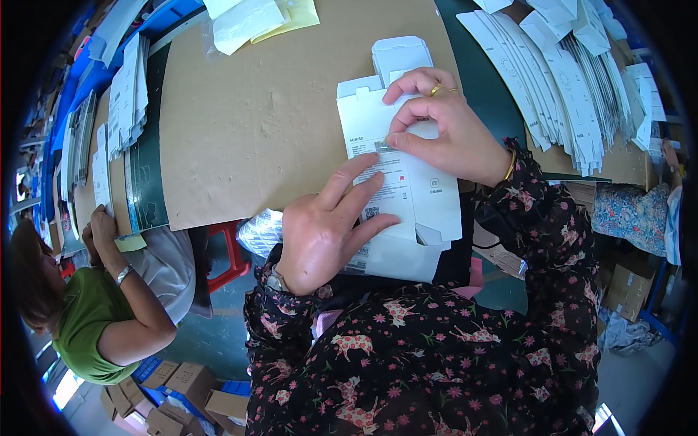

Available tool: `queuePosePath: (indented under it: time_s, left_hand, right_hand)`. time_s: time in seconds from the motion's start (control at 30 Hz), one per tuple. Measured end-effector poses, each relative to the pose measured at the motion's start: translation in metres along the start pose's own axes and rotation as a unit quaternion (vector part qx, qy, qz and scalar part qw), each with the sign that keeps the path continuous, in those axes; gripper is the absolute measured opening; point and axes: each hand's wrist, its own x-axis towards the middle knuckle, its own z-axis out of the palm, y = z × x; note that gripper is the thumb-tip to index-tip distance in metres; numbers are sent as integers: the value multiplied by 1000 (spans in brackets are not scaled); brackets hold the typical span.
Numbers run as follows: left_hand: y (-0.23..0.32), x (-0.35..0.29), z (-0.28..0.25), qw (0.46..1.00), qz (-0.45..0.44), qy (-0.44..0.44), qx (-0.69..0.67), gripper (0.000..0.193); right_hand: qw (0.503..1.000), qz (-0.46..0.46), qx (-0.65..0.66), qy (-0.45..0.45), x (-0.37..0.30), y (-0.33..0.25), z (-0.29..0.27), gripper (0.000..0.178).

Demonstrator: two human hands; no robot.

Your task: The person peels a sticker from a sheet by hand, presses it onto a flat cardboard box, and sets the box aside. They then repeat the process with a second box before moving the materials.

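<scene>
An unfolded white box blank [432,196] with small print lies at the near edge of the work surface, its lower end reaching over the edge toward me. My left hand [316,229] rests on its left side with fingers spread, fingertips on the printed panel. Higher up, my right hand [458,131] pinches thumb and forefinger together at the edge of a small grey sticker [383,147] on that panel. The sticker's right end is hidden by the thumb. Part of the blank's upper flaps lies under my right hand.
A brown cardboard sheet [233,123] covers the table. Flat white box blanks [520,87] are fanned out at right; more blanks [129,109] stand at left. Pale yellow papers [294,16] lie at the far edge. A co-worker in green [102,320] sits at left near a red stool [231,265].
</scene>
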Motion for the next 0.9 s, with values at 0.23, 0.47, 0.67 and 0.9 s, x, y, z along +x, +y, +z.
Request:
queuePosePath:
  time_s: [0.23,0.47,0.67,0.9]
  left_hand:
    - [-2,0,1,1000,9,0,1,47]
    - [1,0,-1,1000,3,-9,-2,47]
    - [-1,0,0,1000,5,-7,-4,46]
    - [-5,9,-5,1000,3,-6,-6,46]
  right_hand:
    - [1000,0,4,-6,0,0,1,8]
    - [1000,2,2,-5,-2,-1,-1,8]
    - [1000,-6,7,-3,-2,2,3,10]
    - [999,-28,-32,26,7,-1,4,15]
